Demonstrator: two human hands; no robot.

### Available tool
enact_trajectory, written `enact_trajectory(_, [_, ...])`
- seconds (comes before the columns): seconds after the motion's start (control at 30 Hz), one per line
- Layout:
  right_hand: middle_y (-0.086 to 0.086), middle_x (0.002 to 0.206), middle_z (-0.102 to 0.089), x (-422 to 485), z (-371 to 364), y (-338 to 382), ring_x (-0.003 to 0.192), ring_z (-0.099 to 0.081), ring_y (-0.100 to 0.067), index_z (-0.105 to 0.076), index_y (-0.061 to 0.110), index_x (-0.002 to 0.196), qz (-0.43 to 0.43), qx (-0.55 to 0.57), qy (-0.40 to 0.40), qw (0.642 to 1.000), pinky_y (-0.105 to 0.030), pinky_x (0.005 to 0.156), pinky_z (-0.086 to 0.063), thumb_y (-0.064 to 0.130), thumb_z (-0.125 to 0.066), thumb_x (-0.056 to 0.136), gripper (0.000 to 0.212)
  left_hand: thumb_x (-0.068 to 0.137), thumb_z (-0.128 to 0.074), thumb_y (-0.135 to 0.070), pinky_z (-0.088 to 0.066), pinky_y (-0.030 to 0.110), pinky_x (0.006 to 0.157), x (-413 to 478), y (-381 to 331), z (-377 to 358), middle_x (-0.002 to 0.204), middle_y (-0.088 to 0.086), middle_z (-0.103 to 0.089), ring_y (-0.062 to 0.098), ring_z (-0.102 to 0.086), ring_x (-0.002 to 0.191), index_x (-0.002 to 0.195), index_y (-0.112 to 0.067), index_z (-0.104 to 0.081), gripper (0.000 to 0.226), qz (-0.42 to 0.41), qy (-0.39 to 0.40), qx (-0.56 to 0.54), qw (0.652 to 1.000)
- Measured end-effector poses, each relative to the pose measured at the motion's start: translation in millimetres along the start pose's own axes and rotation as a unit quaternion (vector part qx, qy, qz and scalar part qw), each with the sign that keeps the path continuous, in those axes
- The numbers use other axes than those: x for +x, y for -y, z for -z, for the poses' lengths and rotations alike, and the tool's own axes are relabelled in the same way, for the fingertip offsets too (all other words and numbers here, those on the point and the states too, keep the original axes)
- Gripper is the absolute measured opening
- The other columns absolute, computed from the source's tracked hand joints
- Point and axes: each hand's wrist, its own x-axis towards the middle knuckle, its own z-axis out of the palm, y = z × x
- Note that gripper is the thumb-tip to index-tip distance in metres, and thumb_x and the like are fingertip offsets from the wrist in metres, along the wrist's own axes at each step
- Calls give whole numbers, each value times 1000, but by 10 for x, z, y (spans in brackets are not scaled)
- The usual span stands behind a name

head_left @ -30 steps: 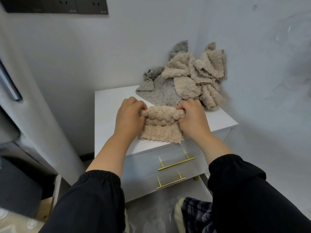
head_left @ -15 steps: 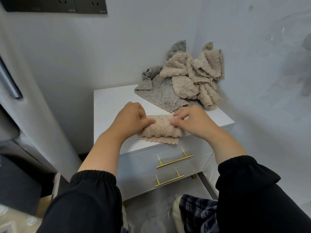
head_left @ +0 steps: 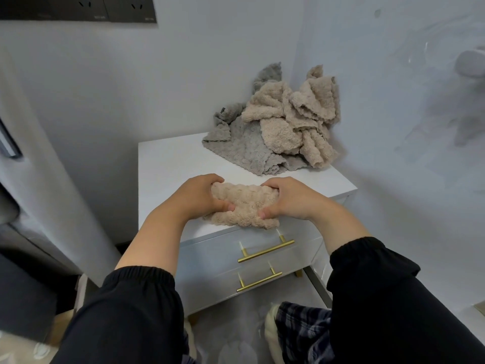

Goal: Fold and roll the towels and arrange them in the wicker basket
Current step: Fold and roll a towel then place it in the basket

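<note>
On cabinet [head_left: 168,164], both hands gripping beige towel [head_left: 245,203] (rolled)

The roll [head_left: 244,206] is beige, the pile [head_left: 294,119] beige with one grey towel [head_left: 246,151], cabinet [head_left: 168,164] white, handles [head_left: 266,250] gold, sleeves [head_left: 131,311] black, trousers [head_left: 301,329] plaid.

I see nubbly, fleecy cloth on the beige towel [head_left: 245,206] and the grey towel [head_left: 246,151]. The nightstand [head_left: 168,164] top looks smooth, white and faintly glossy, its drawer handles [head_left: 266,251] brushed golden metal.

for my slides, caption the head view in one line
Left hand and right hand grip a rolled beige towel on a nightstand, loose towels piled behind.
</note>
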Motion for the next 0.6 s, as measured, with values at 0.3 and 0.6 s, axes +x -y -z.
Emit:
enact_trajectory(0.3, [-6, 83, -67, 73, 3, -62, 79, -64, -21, -65, 11, 78, -86, 179, -77, 977, -31, 70, -53, 8, -84, 65, 24, 67, -84, -30, -38, 26, 57, 85, -194, -169, 83, -2, -60, 19, -55, 80, 94, -12, -61, 40, 52, -66, -120, 989])
enact_trajectory(0.6, [-6, 94, -73, -212, 135, -266, 86, -70, -21, -65, 10, 105, -100, 550, -136, 818, -38, 74, -58, 18, -72, 82, 25, 66, -84, -17, -54, 35, 72, 179, -621, -528, 93, 7, -69, 26, -66, 88, 88, -17, -62, 31, 38, -67, -316, 946])
